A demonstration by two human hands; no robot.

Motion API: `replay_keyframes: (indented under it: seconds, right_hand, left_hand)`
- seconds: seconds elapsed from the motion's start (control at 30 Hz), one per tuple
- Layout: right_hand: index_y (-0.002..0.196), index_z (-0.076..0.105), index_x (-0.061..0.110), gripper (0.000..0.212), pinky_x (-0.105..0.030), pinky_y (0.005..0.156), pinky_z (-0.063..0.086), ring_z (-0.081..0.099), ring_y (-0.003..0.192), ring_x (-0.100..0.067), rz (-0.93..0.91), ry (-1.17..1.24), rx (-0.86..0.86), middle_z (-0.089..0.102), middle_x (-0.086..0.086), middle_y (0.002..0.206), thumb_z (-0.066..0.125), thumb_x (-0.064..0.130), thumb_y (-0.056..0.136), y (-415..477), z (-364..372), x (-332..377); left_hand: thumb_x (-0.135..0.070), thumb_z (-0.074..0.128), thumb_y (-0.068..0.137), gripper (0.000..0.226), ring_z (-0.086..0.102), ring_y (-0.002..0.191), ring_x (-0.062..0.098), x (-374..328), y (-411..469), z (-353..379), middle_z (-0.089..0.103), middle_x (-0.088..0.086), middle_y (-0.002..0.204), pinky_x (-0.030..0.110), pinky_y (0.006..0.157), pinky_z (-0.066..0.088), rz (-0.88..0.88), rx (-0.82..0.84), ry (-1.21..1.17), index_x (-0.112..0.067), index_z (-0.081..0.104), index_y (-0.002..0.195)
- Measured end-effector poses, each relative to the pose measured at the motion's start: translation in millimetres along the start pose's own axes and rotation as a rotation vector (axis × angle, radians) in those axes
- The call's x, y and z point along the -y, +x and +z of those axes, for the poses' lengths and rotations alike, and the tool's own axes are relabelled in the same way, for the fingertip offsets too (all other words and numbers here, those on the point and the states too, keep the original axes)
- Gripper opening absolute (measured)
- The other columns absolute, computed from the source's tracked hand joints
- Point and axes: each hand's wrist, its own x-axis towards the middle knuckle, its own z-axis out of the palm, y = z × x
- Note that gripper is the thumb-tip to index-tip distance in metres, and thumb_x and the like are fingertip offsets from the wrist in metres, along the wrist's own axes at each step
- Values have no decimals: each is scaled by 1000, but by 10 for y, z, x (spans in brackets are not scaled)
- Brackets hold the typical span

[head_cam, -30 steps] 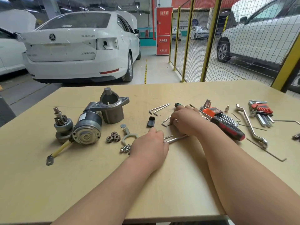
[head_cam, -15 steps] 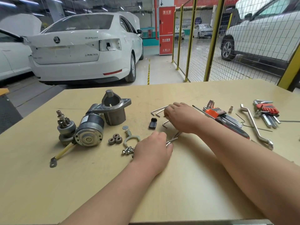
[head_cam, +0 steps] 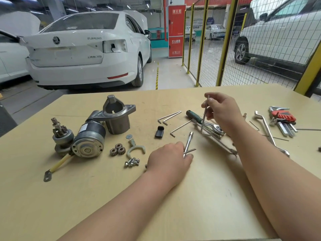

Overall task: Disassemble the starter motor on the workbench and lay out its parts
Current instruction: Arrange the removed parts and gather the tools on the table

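With R hand (head_cam: 224, 110) pinches long hex key (head_cam: 203, 122) over ratchet (head_cam: 216, 128); w/ L hand (head_cam: 169, 158) grips ext bar (head_cam: 189, 141) on bench (head_cam: 208, 197), near bolts (head_cam: 132, 162), gears (head_cam: 117, 150).

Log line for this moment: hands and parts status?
phase: tool selection | right hand: pinches hex key above workbench | left hand: grips extension bar lying on it | motor body, gears: apart, untouched

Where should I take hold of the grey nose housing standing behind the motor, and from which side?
Probably the round lower barrel of the nose housing, coming from its right side, fingers under the flange ears. It stands upright, narrow cap on top, and the motor body lies close at its left, crowding that side.
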Motion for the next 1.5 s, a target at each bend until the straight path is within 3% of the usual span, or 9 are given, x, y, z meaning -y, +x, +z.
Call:
replay_keyframes:
  seconds: [0.23,0.4,0.6,0.67,0.83,0.93,1.1,1.23,1.5]
  right_hand:
    - [106,62,12,15,-24,44,47,52,41,-9,-71,-209,-129,64,-2,72,52,11,94,-25,-87,27]
    - [108,64,19,19,-42,69,56,60,60,-19,-85,-372,-185,69,-3,82,55,16,92,-17,-156,-48]
    - [113,66,23,26,-29,77,50,66,76,-13,-126,-654,45,70,4,95,55,15,91,-62,-53,-40]
    - [105,69,20,23,-27,73,45,64,86,-22,-106,-891,83,69,0,97,53,14,90,-57,-69,4]
    - [84,64,17,16,-26,58,42,59,71,-27,117,-1498,245,61,-4,79,52,9,76,-131,-34,108]
    - [77,54,14,6,-25,56,38,55,68,-27,143,-1546,264,54,-3,75,51,9,80,-169,11,95]
    - [64,37,18,24,-25,51,30,44,57,-18,190,-1674,272,45,2,68,55,8,77,-230,125,117]
    - [67,37,18,24,-32,66,39,51,77,-27,314,-1681,305,43,2,70,57,9,77,-219,174,176]
    - [72,45,17,14,-31,66,40,54,80,-27,307,-1544,248,51,-1,76,51,20,85,-170,-30,52]
  left_hand:
    - [-53,43,90,40,56,99,28,-306,243,14,60,5,107,32,64,36,1,88,-98,-19,54,108]
    - [-55,43,89,42,53,110,22,-355,271,110,52,-3,117,35,80,41,147,62,-197,-30,50,122]
    - [-56,48,86,43,51,113,15,-247,278,166,50,-10,124,32,83,42,247,40,-181,-36,50,123]
    - [-55,47,87,39,52,112,17,-292,314,181,51,-9,123,32,79,41,224,26,-166,-34,51,120]
    - [-33,42,92,23,54,108,27,-405,483,153,53,1,117,36,73,40,133,4,-146,-23,53,110]
    - [-29,41,92,22,56,106,27,-413,592,148,56,2,116,35,71,39,103,9,-129,-21,55,107]
    - [-28,47,89,22,59,102,24,-380,669,211,60,-2,112,32,68,39,81,19,-132,-26,57,109]
    - [-32,48,88,17,60,99,25,-368,734,206,61,-2,108,33,69,41,98,33,-114,-27,55,103]
    - [-41,39,88,28,58,101,25,-334,653,231,61,-5,113,33,66,37,165,-16,-151,-29,56,108]
